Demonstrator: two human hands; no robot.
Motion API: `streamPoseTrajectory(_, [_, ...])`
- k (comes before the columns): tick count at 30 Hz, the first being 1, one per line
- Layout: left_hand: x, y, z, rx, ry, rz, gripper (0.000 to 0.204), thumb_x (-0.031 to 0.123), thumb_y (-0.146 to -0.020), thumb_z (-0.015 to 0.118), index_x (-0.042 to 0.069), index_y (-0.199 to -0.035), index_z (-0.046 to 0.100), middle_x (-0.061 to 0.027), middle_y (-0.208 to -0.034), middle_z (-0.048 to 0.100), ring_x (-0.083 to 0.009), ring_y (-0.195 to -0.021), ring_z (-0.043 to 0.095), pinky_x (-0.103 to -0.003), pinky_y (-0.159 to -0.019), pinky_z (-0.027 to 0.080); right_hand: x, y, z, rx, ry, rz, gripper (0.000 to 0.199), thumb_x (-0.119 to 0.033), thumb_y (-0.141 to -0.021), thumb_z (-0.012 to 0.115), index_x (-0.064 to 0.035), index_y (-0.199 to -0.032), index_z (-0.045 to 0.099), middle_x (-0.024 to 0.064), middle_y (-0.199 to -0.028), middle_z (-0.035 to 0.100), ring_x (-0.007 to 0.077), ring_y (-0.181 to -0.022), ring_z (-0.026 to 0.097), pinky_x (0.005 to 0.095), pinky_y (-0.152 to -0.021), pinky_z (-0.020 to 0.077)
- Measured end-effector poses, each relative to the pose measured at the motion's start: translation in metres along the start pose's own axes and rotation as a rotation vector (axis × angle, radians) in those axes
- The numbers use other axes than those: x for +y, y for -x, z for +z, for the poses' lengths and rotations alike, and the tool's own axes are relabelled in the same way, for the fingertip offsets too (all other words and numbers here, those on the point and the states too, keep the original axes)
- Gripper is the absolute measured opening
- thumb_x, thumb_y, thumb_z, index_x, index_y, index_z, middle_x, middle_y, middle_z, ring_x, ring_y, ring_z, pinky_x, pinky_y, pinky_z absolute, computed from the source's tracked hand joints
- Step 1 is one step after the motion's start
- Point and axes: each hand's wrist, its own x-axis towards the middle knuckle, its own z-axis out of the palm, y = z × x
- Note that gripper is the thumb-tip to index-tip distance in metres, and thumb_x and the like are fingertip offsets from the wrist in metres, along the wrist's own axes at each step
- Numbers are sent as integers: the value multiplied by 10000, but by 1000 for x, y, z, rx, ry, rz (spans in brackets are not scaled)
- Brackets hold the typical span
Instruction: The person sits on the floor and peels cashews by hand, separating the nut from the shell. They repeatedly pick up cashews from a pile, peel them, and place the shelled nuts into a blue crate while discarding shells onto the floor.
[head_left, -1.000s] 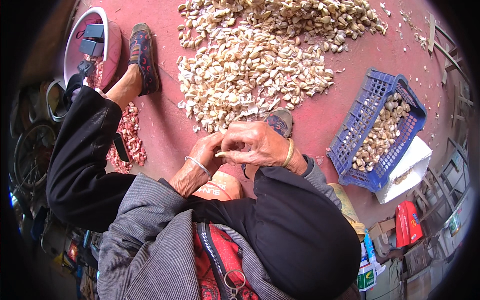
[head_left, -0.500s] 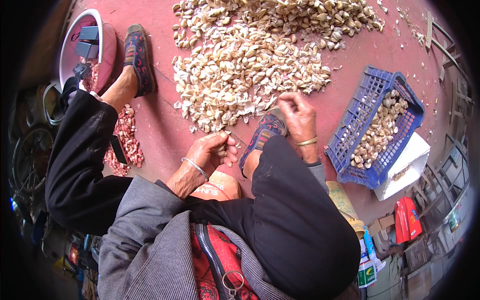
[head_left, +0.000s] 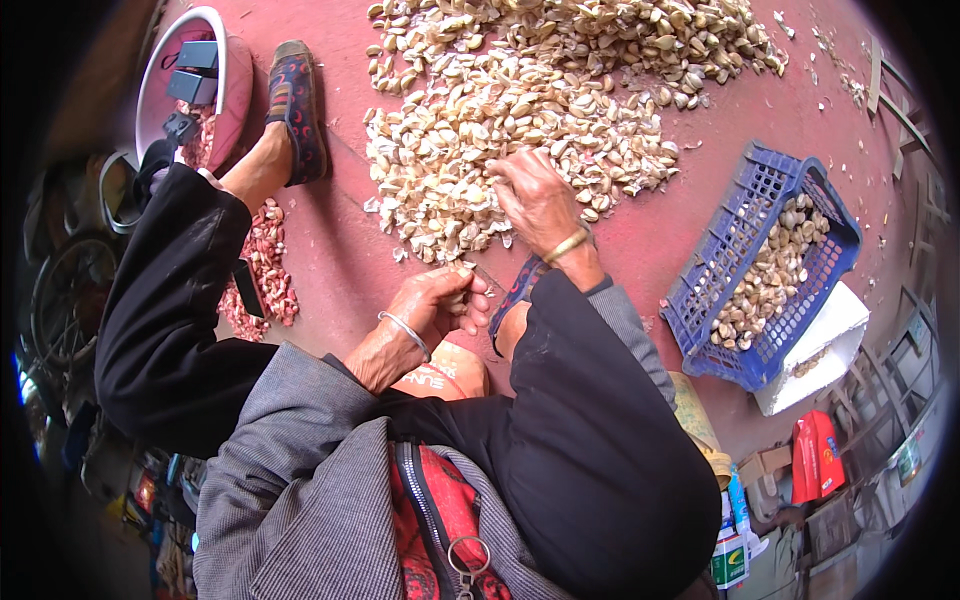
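— What step was in hand there?

— By the look of it, picking the next piece. The big heap of pale garlic cloves lay spread on the red floor, and the right hand rested on its near edge, fingers curled into the cloves; whether they had closed on one could not be told.

— And the left hand?

— It sat close to the knees, fingers clenched around a small pale piece. Any further move would likely have called for a clean pinch on one clove.

— The surroundings?

— A blue crate part-filled with cloves stood to the right, reddish skins lay to the left, and a pink basin sat beyond.
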Motion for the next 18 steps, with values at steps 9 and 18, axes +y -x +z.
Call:
streamPoseTrajectory(9, [1, 1, -8, -59, 19, 16, 290, 259, -983, 507, -13, -991, 610, -101, -847, 654, -211, -739, 656, -305, -659, 529, 27, -9, 3, 57, 264, 12, 101, -111, -816, 647, -107, -916, 654, 39, -916, 588, 225, -931, 541, 370, -838, 446])
streamPoseTrajectory(18, [3, 4, -8, -42, 20, 12, 266, 231, -981, 500, -12, -985, 607, -99, -844, 653, -208, -735, 657, -292, -643, 529, 30, 8, -25, 222, 112, 138, 104, -39, -791, 642, -64, -891, 662, 69, -883, 619, 254, -878, 580, 379, -803, 466])
